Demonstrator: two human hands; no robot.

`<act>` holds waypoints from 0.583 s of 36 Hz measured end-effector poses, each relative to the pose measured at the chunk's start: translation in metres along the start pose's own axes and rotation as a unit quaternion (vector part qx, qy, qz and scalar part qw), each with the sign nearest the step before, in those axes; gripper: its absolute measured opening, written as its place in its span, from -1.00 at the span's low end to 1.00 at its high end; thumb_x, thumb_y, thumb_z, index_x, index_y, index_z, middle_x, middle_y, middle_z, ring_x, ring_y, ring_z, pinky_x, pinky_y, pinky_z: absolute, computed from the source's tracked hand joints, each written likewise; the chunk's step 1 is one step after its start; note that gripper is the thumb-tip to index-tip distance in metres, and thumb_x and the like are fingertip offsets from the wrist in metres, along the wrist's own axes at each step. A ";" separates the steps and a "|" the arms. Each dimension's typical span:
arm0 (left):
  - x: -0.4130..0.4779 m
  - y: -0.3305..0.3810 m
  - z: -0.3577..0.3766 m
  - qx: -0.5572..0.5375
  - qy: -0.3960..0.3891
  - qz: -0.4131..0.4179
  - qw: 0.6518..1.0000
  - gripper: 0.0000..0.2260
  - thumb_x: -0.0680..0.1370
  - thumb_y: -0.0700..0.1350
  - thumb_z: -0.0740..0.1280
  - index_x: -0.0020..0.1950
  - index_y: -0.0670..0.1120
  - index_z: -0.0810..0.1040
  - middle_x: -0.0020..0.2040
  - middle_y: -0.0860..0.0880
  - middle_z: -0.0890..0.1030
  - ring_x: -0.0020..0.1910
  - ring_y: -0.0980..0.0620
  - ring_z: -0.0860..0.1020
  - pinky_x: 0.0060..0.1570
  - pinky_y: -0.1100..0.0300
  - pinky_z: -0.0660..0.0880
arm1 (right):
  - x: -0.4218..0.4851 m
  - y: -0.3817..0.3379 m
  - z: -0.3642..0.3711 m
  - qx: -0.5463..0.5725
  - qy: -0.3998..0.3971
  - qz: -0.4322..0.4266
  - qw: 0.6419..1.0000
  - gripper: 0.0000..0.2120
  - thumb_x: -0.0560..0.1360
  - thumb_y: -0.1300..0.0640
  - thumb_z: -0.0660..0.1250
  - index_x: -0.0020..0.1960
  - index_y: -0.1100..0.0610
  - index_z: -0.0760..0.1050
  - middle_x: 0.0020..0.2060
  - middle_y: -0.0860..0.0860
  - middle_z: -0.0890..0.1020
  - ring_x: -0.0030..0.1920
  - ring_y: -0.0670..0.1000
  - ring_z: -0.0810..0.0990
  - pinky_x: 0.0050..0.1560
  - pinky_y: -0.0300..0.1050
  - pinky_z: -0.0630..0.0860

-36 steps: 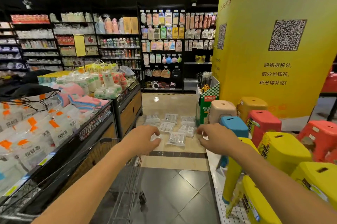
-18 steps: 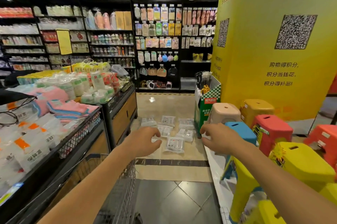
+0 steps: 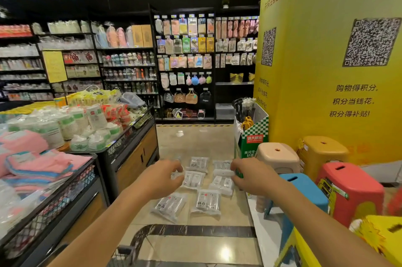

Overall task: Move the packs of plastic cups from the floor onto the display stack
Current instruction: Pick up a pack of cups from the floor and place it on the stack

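A person's view down a shop aisle, both bare arms stretched forward. The left hand (image 3: 161, 177) and right hand (image 3: 252, 176) are apart, palms down, fingers loosely curled and holding nothing. The packs of plastic cups (image 3: 206, 201) lie flat in a loose cluster on the beige tiled floor (image 3: 195, 140), and none is on the display stack (image 3: 71, 123), a heap of wrapped cups on the mesh-edged desk (image 3: 130, 134) at the left. Compared with half a second ago, the view has moved nearer. The packs look larger and sit lower in the picture, and the two nearest ones now lie below the level of the hands rather than between them. The fingertips now overlap the middle packs in the picture, though whether they touch any cannot be told. The shopping cart (image 3: 123, 252), which earlier filled the lower left, shows only as a sliver at the bottom edge. On the right, the beige stool (image 3: 276, 155) and blue stool (image 3: 304, 188) stand close beside the right forearm, before a yellow pillar (image 3: 326, 71).
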State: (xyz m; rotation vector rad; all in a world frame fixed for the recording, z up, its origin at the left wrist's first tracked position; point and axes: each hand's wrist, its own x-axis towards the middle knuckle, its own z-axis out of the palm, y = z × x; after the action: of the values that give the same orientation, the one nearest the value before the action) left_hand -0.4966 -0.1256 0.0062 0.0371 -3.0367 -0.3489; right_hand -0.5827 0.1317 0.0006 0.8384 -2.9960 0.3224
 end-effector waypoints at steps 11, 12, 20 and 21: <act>0.185 -0.063 0.023 -0.012 -0.002 0.020 1.000 -0.62 0.62 0.14 0.21 0.38 0.04 0.49 0.31 0.06 0.55 0.25 0.10 0.52 0.22 0.11 0.49 | 0.175 0.038 0.021 -0.008 -0.020 0.007 1.000 -0.65 0.57 -0.07 0.25 0.33 -0.05 0.45 0.22 -0.05 0.57 0.13 0.02 0.56 0.09 0.01 0.59; 0.204 -0.071 0.025 -0.014 0.001 0.024 1.000 -0.63 0.62 0.13 0.21 0.38 0.03 0.49 0.32 0.06 0.55 0.25 0.10 0.51 0.23 0.12 0.48 | 0.195 0.040 0.023 -0.009 -0.017 0.009 1.000 -0.65 0.56 -0.08 0.25 0.32 -0.06 0.45 0.21 -0.05 0.58 0.11 0.01 0.57 0.08 0.02 0.60; 0.352 -0.134 0.027 -0.043 -0.008 0.044 0.998 -0.63 0.62 0.08 0.21 0.37 -0.02 0.51 0.30 0.02 0.55 0.24 0.09 0.50 0.17 0.18 0.46 | 0.349 0.059 0.030 -0.003 -0.017 0.035 0.999 -0.67 0.55 -0.09 0.27 0.29 -0.08 0.47 0.16 -0.07 0.60 0.06 -0.02 0.57 0.05 0.00 0.61; 0.371 -0.139 0.027 -0.041 -0.012 0.047 0.998 -0.63 0.62 0.08 0.21 0.37 -0.03 0.51 0.30 0.02 0.55 0.24 0.08 0.50 0.16 0.19 0.44 | 0.365 0.063 0.033 0.003 -0.016 0.041 0.999 -0.68 0.55 -0.09 0.27 0.29 -0.09 0.47 0.15 -0.08 0.60 0.04 -0.03 0.58 0.03 0.01 0.62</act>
State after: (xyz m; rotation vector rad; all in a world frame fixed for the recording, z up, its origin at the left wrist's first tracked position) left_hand -0.8660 -0.2669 -0.0211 -0.1144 -3.0315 -0.4702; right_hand -0.9265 -0.0093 -0.0190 0.7288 -3.0658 0.3233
